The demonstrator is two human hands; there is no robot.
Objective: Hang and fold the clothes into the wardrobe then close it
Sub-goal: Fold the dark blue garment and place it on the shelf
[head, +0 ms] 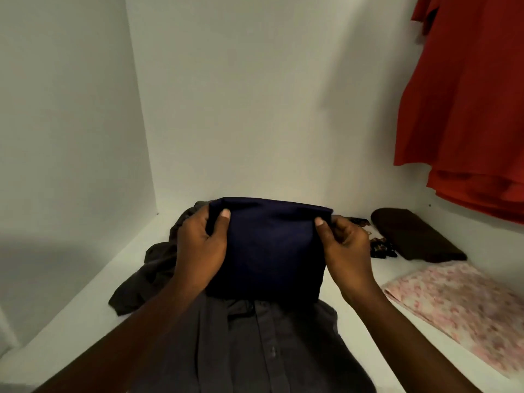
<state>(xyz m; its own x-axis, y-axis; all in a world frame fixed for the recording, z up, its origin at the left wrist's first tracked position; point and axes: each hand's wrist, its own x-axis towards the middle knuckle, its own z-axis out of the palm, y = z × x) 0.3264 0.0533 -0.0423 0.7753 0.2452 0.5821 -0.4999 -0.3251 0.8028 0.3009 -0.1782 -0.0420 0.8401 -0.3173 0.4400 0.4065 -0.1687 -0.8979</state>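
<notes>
A folded square of navy blue cloth (269, 245) is held over the white wardrobe shelf (85, 302), in the middle of the compartment, and everything else is placed from it. The left hand (198, 251) grips its left edge: the thumb lies across the upper face near the top corner, and the other fingers (195, 219) curl round the edge to the far side. The right hand (346, 251) pinches its upper right corner, thumb pressed on the front face, the remaining fingers curled behind the cloth where they are mostly hidden. Both hands are closed on the cloth. Under the navy cloth and nearer the person lies a dark grey button-front shirt (255, 350), spread on the shelf, with part of it bunched up to the left and behind the cloth. To the right of the navy cloth, beside the right hand, sits a small dark patterned item (380, 246), too blurred to tell what it is. Further right lies a folded dark brown garment (414, 236) against the back wall. Right of the cloth and nearer the person lies a flat folded pink floral fabric (459, 304). Above and well to the right, red garments (465, 95) hang down.
</notes>
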